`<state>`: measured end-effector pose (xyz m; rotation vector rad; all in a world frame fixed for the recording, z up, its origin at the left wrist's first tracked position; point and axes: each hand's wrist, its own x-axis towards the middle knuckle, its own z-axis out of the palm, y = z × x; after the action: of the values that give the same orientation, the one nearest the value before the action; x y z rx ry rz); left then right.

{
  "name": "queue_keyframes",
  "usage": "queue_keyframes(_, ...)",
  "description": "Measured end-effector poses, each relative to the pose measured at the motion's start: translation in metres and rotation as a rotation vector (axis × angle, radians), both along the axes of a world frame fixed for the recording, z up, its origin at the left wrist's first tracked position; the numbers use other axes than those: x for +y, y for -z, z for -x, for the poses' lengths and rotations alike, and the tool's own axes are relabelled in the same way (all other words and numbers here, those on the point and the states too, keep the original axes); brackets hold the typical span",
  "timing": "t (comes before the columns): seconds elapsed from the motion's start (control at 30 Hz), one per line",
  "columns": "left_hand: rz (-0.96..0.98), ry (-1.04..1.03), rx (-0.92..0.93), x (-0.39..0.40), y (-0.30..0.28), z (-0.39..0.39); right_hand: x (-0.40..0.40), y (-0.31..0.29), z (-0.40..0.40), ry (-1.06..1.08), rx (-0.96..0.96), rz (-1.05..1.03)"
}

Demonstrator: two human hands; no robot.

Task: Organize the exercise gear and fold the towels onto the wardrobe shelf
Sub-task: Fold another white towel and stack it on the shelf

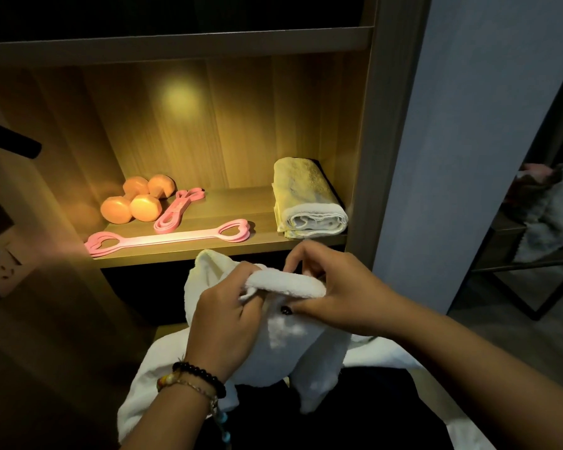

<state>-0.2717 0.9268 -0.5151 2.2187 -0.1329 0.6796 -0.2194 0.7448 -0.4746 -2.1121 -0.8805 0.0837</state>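
White towel point(283, 339): soft, limp, light terry, held below the wardrobe shelf point(189, 254). Left hand point(225, 319) and right hand point(335, 297) both pinch its rolled top edge; best gripped at corners.

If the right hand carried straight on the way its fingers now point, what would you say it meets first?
The right hand points leftward across the white towel, so it would most likely meet the left hand first, which grips the same rolled edge. Depth is hard to judge from one view.
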Motion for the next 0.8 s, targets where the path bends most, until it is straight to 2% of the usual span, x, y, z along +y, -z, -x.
queue_keyframes(0.1, 0.075, -0.084, -0.011, 0.005, -0.003, -0.001, -0.009, 0.012, -0.017, 0.124, -0.12, 0.065)
queue_keyframes(0.23, 0.133, -0.155, -0.016, 0.007, -0.005, -0.003, -0.02, 0.03, -0.039, 0.276, -0.244, 0.03)
queue_keyframes(0.4, 0.277, -0.219, -0.125, 0.013, -0.014, -0.003, -0.026, 0.033, -0.063, 0.434, -0.345, -0.088)
queue_keyframes(0.53, 0.355, -0.263, -0.16, 0.029, -0.017, -0.004, -0.035, 0.025, -0.078, 0.619, -0.288, -0.16)
queue_keyframes(0.63, 0.361, -0.21, -0.157, 0.026, -0.023, -0.004, -0.028, 0.006, -0.086, 0.7, -0.119, -0.193)
queue_keyframes(0.7, 0.3, -0.157, -0.111, 0.02, -0.028, -0.006, -0.013, -0.01, -0.086, 0.67, -0.001, -0.172)
queue_keyframes(0.8, 0.239, -0.203, -0.107, 0.009, -0.03, -0.008, 0.011, -0.032, -0.073, 0.59, 0.029, -0.087)
